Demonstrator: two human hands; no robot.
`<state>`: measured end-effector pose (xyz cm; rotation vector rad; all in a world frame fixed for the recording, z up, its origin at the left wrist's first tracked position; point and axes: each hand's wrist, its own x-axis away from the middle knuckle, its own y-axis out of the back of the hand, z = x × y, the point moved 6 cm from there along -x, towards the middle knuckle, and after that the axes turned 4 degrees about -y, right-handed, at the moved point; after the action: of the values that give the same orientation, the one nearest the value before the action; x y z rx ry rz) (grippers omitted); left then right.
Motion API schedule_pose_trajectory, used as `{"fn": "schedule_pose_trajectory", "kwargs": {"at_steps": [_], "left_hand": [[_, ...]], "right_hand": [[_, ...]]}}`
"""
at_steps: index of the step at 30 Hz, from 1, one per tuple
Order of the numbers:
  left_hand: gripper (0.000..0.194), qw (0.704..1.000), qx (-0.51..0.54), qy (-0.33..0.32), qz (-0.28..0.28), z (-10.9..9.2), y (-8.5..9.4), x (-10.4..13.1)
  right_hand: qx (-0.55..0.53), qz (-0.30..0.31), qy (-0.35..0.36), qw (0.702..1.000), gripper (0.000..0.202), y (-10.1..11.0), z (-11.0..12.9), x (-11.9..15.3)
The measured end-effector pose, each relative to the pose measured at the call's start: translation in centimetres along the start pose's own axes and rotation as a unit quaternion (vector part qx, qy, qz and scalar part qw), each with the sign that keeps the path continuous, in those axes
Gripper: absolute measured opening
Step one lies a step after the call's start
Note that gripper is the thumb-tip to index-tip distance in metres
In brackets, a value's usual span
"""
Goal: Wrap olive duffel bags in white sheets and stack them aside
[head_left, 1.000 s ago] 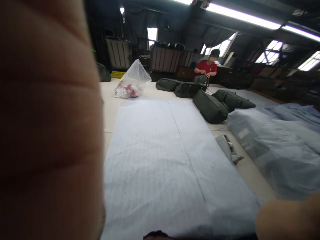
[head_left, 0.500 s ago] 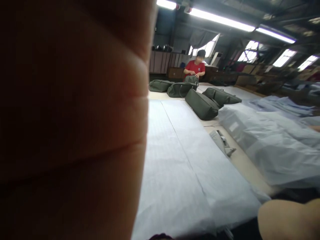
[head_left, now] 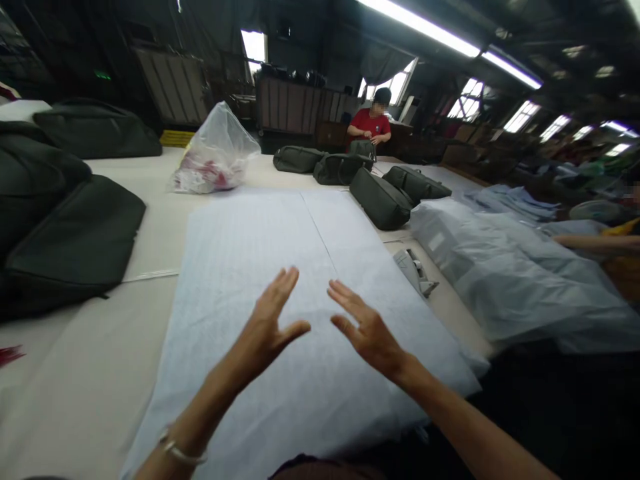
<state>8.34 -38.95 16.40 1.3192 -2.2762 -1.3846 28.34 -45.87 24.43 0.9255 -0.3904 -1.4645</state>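
Both hands are raised in front of me over a broad white sheet (head_left: 235,247) spread on the table. My left hand (head_left: 273,313) has its fingers stretched out and its thumb apart, with nothing in it. A light bracelet (head_left: 181,448) circles that wrist. Facing it, my right hand (head_left: 367,327) is likewise spread and holds nothing. A gap lies between the two hands. The sheet is nearest to both; whether either touches it I cannot tell. A dark line runs down the sheet beyond the right fingertips.
Dark green bags (head_left: 75,240) lie at left, with several more (head_left: 383,200) at the back. A clear plastic bag (head_left: 220,150) stands behind the sheet. At right are a grey-white tool (head_left: 413,270) and plastic-covered goods (head_left: 490,267). A person in red (head_left: 370,127) handles a bag; another person's arm (head_left: 595,243) shows at right.
A hand that filled the left of the view close to the camera has gone from there. Both hands are now out over the sheet, and the left side of the table shows.
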Motion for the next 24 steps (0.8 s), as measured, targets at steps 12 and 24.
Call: {"fn": "schedule_pose_trajectory", "kwargs": {"at_steps": [12, 24], "left_hand": [[0.101, 0.968, -0.182, -0.003, 0.174, 5.4, -17.1, 11.4], [0.012, 0.998, -0.036, 0.019, 0.044, 5.8, -15.1, 9.6]], "right_hand": [[0.219, 0.120, -0.057, 0.967, 0.051, -15.2, -16.8, 13.8], [0.059, -0.040, -0.331, 0.941, 0.020, -7.8, -19.3, 15.9]]}}
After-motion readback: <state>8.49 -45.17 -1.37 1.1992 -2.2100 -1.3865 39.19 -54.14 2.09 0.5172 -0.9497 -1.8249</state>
